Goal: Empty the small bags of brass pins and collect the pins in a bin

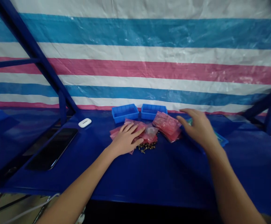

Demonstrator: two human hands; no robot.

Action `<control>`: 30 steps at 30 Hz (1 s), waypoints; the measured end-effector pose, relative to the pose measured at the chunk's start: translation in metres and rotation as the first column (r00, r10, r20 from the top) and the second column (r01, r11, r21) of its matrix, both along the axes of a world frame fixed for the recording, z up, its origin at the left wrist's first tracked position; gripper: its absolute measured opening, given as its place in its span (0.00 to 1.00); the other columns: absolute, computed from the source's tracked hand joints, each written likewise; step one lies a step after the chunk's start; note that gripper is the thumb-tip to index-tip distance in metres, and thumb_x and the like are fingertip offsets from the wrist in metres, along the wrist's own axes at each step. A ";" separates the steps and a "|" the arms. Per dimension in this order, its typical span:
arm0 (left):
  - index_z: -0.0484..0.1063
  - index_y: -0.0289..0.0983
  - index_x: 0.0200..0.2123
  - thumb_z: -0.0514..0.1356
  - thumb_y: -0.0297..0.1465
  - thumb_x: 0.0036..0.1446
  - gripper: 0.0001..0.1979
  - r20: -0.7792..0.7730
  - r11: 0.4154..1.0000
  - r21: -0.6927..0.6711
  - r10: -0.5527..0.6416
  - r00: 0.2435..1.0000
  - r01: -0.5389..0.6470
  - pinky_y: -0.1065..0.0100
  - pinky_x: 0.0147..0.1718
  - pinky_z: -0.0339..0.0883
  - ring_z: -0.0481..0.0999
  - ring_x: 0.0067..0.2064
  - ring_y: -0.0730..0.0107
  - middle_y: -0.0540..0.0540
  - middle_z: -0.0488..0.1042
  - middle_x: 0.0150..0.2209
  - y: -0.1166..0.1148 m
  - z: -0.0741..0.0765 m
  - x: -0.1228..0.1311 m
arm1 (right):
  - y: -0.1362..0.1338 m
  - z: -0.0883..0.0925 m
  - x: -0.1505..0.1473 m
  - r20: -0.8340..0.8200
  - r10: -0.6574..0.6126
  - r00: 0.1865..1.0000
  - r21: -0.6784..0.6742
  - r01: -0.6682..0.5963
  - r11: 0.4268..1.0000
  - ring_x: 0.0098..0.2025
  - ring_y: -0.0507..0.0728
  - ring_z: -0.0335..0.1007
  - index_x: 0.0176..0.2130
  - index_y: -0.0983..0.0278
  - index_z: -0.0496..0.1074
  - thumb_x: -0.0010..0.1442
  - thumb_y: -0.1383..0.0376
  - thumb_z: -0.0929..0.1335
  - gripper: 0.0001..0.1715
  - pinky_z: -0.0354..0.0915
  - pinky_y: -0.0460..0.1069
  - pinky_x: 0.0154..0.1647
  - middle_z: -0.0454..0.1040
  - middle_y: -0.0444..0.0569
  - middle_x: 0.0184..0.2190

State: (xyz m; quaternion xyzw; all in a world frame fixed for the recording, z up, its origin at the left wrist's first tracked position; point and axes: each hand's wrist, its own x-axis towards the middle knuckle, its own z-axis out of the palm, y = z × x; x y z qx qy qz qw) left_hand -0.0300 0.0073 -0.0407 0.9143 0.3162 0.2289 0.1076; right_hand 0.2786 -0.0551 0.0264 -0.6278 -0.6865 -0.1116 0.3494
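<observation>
My left hand [126, 139] is closest to me. It lies flat on a pile of pink plastic bags [115, 132] near the middle of the frame. Its fingers [135, 130] are straight and a little spread. They press on the bags from above and do not grip them. Just past my left fingertips, a small heap of brass screws [146, 147] sits on the tabletop [149, 183]. They are too small to count.

My right hand [197, 130] is up in the air to the right of the pile, and it is open wide. Its fingers [184, 116] curve a bit and hold nothing. They are right by a second stack of pink bags [166, 123], so this stack is nearer to my right hand than to my left. It lies on a slant, with its long side running from upper left down to lower right. I cannot tell if my fingers touch it.

A clear bag [152, 130] lies between the two pink piles. Farther on, two blue plastic bins [124, 112] [154, 111] stand side by side. To the left are a black phone [52, 148] and a white earbud case [84, 123]. A striped tarp [135, 62] hangs behind it all.
</observation>
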 end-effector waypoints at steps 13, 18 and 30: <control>0.45 0.60 0.66 0.44 0.50 0.65 0.27 -0.299 0.995 0.041 -0.071 0.952 0.087 0.30 0.60 0.34 0.34 0.69 0.33 0.57 0.44 0.70 -0.014 0.016 0.003 | -0.072 -0.074 0.067 -0.208 -0.390 0.897 -0.167 0.360 0.918 0.60 0.72 0.57 0.68 0.65 0.48 0.37 0.40 0.75 0.70 0.59 0.66 0.59 0.60 0.62 0.58; 0.40 0.56 0.68 0.43 0.49 0.66 0.29 -0.212 0.997 0.055 -0.036 0.977 0.049 0.34 0.62 0.36 0.40 0.69 0.40 0.55 0.47 0.69 -0.015 0.018 0.002 | -0.077 -0.064 0.052 -0.268 -0.415 0.869 -0.081 0.409 0.909 0.57 0.71 0.61 0.68 0.62 0.47 0.40 0.42 0.75 0.67 0.61 0.65 0.58 0.57 0.59 0.60; 0.38 0.46 0.69 0.55 0.55 0.57 0.44 0.160 0.998 0.013 0.060 0.985 -0.063 0.44 0.64 0.46 0.44 0.69 0.48 0.39 0.42 0.70 -0.015 0.022 0.002 | -0.062 0.004 -0.039 0.104 -0.282 0.954 0.312 0.239 0.920 0.60 0.71 0.57 0.66 0.60 0.52 0.51 0.51 0.73 0.51 0.59 0.65 0.58 0.60 0.61 0.58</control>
